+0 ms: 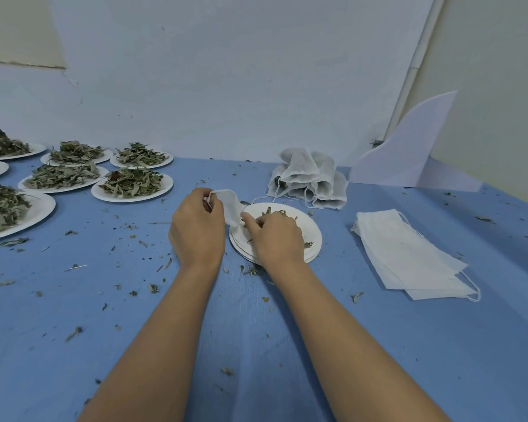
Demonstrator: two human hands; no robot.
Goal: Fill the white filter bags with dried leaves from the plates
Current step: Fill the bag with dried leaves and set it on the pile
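My left hand [197,228] pinches the top of a white filter bag [230,205] and holds it up beside a white plate [313,236] in the middle of the blue table. My right hand [276,239] lies over that plate, fingers curled around a small clump of dried leaves [273,213], with its thumb against the bag's lower edge. Only a few leaves show on the plate. What is inside the bag is hidden.
Several plates heaped with dried leaves [133,184] stand at the left. Filled bags [310,181] are piled behind the plate. A stack of flat empty bags [409,254] lies at the right. Leaf crumbs litter the table [104,300]. A white board [409,153] leans at the back right.
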